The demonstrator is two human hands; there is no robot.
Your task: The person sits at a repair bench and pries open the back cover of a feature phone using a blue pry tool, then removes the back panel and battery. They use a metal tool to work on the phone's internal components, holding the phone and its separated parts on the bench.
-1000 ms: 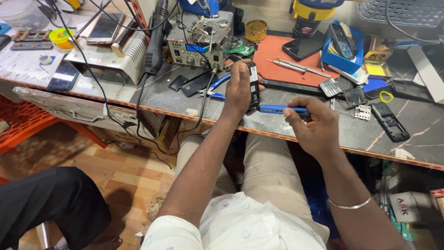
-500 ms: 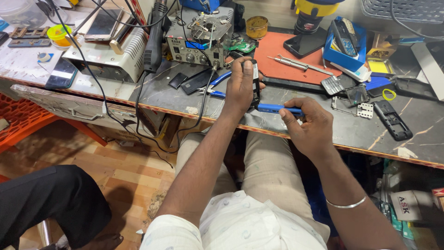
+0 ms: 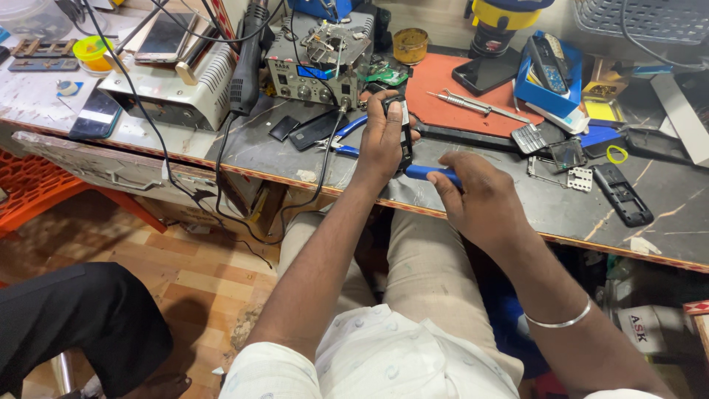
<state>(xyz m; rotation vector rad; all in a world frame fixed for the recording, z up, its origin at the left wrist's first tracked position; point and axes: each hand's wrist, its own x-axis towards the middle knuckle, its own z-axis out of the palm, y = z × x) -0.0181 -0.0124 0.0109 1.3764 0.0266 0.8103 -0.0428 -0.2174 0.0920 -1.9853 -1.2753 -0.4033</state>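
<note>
The left hand (image 3: 382,140) was wrapped around a small black mobile phone (image 3: 403,133), held on edge just above the dark worktop (image 3: 517,199). The right hand (image 3: 476,196) was closed on a blue-handled screwdriver (image 3: 432,174), its tip at the phone's side (hidden there). Loose phone parts (image 3: 572,166) lay nearby; the disassembly looked midway, with the casing yet to come apart.

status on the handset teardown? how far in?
Done: loose keypad and frame pieces already lie on the bench. In hand: left hand grips the dark phone body on edge; right hand holds a blue-handled tool against it. Left: cannot tell.
</note>
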